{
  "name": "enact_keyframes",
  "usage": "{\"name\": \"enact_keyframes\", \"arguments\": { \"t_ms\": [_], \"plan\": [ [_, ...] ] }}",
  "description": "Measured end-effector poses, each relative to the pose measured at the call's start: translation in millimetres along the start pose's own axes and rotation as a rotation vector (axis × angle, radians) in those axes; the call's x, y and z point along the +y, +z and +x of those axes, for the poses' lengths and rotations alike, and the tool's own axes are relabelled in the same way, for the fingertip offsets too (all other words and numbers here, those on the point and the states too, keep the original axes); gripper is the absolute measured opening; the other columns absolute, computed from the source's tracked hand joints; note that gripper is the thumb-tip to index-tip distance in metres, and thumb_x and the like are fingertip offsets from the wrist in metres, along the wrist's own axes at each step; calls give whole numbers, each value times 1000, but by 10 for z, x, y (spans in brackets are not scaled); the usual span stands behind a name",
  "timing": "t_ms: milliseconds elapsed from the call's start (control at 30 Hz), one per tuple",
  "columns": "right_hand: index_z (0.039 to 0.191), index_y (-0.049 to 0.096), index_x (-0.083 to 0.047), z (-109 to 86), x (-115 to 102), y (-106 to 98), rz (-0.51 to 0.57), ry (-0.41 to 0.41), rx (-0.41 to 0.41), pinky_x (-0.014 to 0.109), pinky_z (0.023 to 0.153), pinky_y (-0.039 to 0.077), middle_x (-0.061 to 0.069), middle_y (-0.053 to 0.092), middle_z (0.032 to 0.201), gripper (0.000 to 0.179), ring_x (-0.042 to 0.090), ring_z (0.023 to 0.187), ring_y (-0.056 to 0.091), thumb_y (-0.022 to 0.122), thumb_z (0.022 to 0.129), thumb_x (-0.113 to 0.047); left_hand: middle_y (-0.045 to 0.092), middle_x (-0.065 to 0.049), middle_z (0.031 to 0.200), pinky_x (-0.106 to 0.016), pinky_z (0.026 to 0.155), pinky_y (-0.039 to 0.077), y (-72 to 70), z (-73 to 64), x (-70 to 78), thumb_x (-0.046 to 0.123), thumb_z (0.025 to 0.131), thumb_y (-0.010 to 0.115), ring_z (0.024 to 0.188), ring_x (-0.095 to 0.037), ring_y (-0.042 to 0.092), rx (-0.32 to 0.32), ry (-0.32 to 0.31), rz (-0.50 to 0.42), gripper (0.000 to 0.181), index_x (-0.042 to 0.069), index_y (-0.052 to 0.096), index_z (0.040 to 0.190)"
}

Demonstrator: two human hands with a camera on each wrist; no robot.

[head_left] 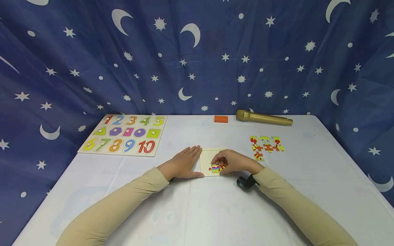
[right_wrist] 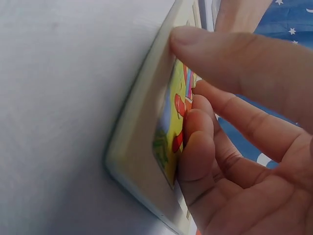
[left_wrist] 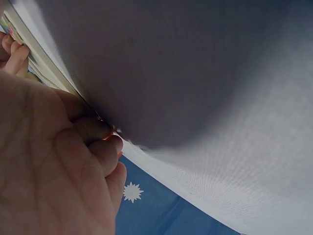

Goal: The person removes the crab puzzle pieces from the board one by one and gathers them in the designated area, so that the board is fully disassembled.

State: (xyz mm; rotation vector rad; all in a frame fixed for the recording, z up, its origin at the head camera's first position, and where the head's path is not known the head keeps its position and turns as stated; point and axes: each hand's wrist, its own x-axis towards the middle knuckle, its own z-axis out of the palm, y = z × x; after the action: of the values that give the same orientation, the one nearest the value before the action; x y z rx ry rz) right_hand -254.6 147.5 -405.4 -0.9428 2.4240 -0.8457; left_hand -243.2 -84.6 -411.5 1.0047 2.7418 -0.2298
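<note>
A small cream puzzle tray lies on the table between the hands. Brightly printed puzzle pieces sit in its lower part, partly covered by the right hand. My left hand rests at the tray's left edge, fingers straight and thumb stretched toward the lower corner. Over the tray's right side, my right hand has curled fingers and a thumb around a puzzle piece. In the right wrist view the thumb reaches the tray's rim, while the curled fingertips meet the printed pieces.
Loose puzzle pieces lie grouped to the right of the tray. A number-and-shape board is at the back left. Along the back edge are an orange block and a gold microphone. A starry blue curtain hangs behind.
</note>
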Motion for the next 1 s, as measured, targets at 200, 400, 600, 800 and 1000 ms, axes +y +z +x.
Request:
{"name": "enact_keyframes", "arguments": {
  "t_ms": [200,400,600,800,1000],
  "plan": [
    [102,68,-6,6,17,-2,3,-19,-11,16,61,40,1,57,83,31,9,71,45,77,72,-3,16,-12,158,-36,120,16,-14,-6,5,69,87,41,147,-21,16,-4,1,-8,97,2,14,150],
    [104,68,-6,9,39,-6,42,-35,-9,16,59,40,2,57,83,32,10,70,45,77,73,-3,16,-13,158,-37,120,16,-28,-14,8,70,87,41,147,-22,15,-4,3,0,97,1,14,150],
    [107,69,-8,1,24,-13,76,-28,-4,17,60,40,5,59,87,34,12,73,46,76,74,-3,17,-13,157,-37,120,17,-30,-15,6,70,87,40,147,-23,16,1,5,13,97,1,15,150],
    [110,69,-8,9,26,-16,62,-43,-9,18,63,41,5,60,91,35,12,75,46,76,75,-3,17,-12,158,-37,120,17,-34,-16,9,71,86,40,147,-23,16,-3,0,4,97,1,15,150],
    [111,69,-8,16,28,-19,23,-52,-8,18,63,41,4,62,92,37,11,75,46,76,75,-3,18,-13,157,-38,120,18,-45,-20,11,69,86,42,146,-24,17,-2,3,-11,97,1,17,150]
  ]
}}
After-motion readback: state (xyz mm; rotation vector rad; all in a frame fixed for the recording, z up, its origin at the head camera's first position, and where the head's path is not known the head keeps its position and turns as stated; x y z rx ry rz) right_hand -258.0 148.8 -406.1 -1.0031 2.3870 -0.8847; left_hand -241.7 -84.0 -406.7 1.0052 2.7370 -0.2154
